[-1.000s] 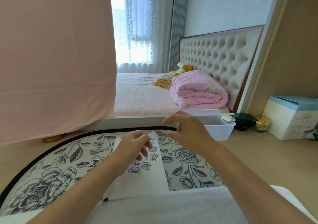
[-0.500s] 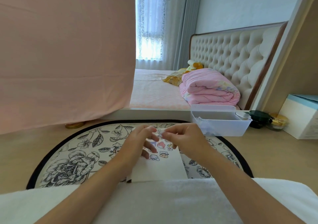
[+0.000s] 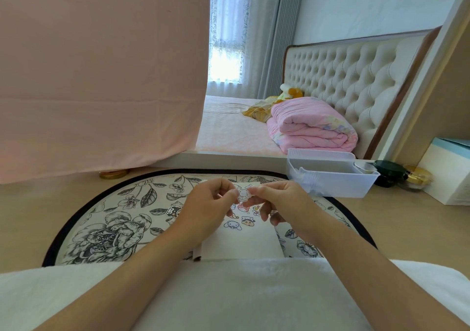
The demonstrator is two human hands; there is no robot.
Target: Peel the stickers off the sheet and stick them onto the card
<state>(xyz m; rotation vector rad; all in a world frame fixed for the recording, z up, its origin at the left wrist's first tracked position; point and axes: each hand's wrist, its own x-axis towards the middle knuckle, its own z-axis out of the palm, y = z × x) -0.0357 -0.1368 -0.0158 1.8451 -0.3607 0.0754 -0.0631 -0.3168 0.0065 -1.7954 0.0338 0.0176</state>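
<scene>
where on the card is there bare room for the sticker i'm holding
The near half of the card is bare, between the stuck stickers and the white cloth. The floral mat left of the card is also free. Crowded: the card's far end, under the left hand and right hand pinching the sticker.

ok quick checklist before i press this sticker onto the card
1. Sticker gripped: ok, the left hand and right hand both pinch the sticker above the card.
2. Backing fully peeled: cannot tell, too small and partly hidden by fingers.
3. Bare room on the card: ok, its near half is blank.
4. Card lying flat on the floral mat: ok.
</scene>
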